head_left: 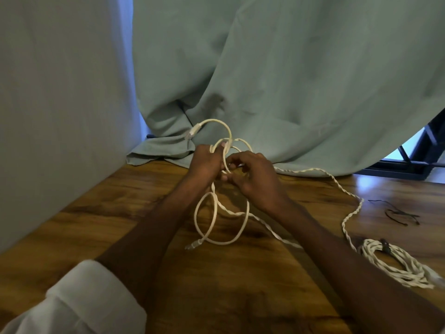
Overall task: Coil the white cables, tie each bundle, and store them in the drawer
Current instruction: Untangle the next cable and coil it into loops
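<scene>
A smooth white cable (244, 221) is looped between my hands over the wooden table (101, 220). My left hand (206, 165) grips several loops of it, and one plug end (193, 131) arcs up behind that hand. My right hand (255, 175) pinches a strand right beside the left hand. Lower loops hang to the table, where the other plug (193, 244) lies. A twisted white cable (349, 210) trails right to a coiled bundle (397, 263) that is tied with a dark tie. No drawer is in view.
Pale green curtains (289, 80) hang behind the table and drape onto its far edge. Thin dark ties (399, 214) lie loose at the right. A dark window frame (423, 150) shows at the far right. A rolled white sleeve (94, 297) covers my left arm.
</scene>
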